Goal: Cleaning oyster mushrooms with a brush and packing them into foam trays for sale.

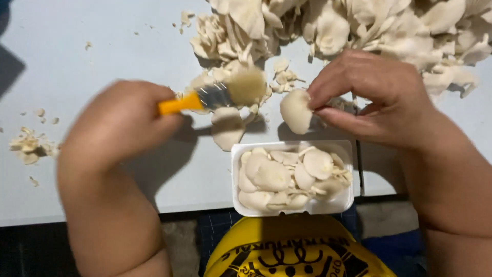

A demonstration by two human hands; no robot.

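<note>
Just right of frame centre, the right hand (376,97) pinches a pale mushroom cap (296,111), while the left hand (120,125), fisted on a yellow-handled brush (220,96), points its bristles rightward toward it.

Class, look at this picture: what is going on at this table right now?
A person is working with mushrooms at a pale table. The left hand grips a small brush with an orange handle, bristles raised toward a single mushroom pinched in the right hand. Below sits a white tray partly filled with mushrooms. A large heap of mushrooms lies beyond, and trimmings are scattered at the left.
</note>
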